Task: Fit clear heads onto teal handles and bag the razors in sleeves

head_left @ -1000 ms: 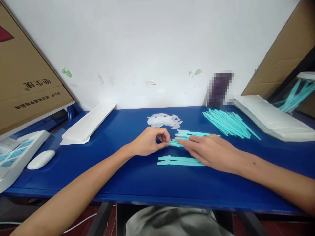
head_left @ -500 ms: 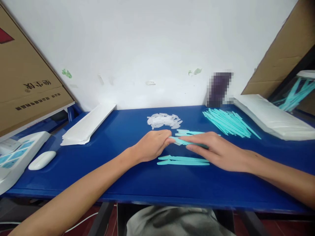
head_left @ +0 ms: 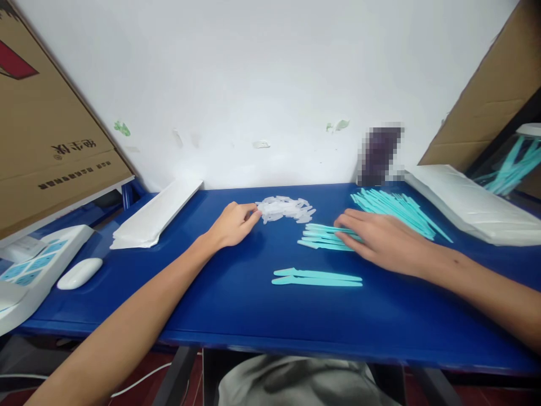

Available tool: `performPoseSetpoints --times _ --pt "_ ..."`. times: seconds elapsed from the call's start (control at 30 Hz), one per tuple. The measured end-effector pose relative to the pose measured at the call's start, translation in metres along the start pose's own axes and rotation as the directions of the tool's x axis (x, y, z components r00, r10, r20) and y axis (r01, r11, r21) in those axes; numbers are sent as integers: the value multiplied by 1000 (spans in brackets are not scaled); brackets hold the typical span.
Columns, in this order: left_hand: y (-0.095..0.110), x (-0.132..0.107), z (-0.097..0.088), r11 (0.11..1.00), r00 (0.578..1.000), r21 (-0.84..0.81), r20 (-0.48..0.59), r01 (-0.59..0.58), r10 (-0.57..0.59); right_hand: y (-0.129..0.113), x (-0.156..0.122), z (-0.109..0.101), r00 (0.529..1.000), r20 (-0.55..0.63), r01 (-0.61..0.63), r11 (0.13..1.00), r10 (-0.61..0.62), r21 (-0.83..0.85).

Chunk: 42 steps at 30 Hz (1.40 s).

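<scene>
My left hand (head_left: 235, 224) is at the left edge of a pile of clear plastic blade caps (head_left: 284, 210), thumb and forefinger pinched close on a cap there. My right hand (head_left: 372, 237) rests over a small row of turquoise eyebrow razors (head_left: 318, 237), its fingers closed around the handle of one. The handle ends of that row are hidden under the hand. Nearer the front lie two turquoise eyebrow razors (head_left: 316, 278) side by side, heads to the left. Behind my right hand is a large heap of the same razors (head_left: 395, 208).
A white flat stack (head_left: 158, 217) lies at the left, a white packet stack (head_left: 473, 203) at the right. A white mouse (head_left: 80, 273) and a white device (head_left: 38, 270) sit on the blue table (head_left: 236, 316) at far left. Cardboard (head_left: 54, 113) flanks the wall.
My left hand has let go of the razor both hands held and moved left and back to the clear caps. My right hand has shifted slightly right and back, over the row of razors.
</scene>
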<state>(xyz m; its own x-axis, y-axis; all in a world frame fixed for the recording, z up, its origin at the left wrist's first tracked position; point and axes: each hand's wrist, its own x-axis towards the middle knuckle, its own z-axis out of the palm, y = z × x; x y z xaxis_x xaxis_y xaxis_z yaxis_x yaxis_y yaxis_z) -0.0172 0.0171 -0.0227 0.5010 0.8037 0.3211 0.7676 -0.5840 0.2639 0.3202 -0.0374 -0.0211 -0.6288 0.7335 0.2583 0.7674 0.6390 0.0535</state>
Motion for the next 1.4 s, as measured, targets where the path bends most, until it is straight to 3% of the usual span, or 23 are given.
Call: performPoseSetpoints --times 0.13,0.33,0.5,0.67,0.83,1.13,1.4 --pt "-7 1 -3 1000 1000 -10 -19 19 -20 -4 2 7 997 -25 64 994 -67 -93" --pt "-15 0 -8 984 987 -103 43 -147 152 -6 2 7 997 -32 72 994 -74 -80" --pt "-15 0 -1 959 973 -175 20 -225 232 -20 -3 -3 975 -51 219 974 -216 52" --pt "-7 0 8 956 955 -23 -61 -292 290 -41 -8 -7 935 32 342 924 -353 172" --pt "-8 1 6 963 968 105 -6 -249 251 -48 -9 -2 919 -25 394 917 -393 56" --pt "-15 3 6 977 981 97 52 -191 186 -50 -10 6 891 -81 444 894 -448 -64" --pt "-13 3 2 980 982 100 100 -170 160 -51 -11 2 943 -34 329 943 -331 -59"
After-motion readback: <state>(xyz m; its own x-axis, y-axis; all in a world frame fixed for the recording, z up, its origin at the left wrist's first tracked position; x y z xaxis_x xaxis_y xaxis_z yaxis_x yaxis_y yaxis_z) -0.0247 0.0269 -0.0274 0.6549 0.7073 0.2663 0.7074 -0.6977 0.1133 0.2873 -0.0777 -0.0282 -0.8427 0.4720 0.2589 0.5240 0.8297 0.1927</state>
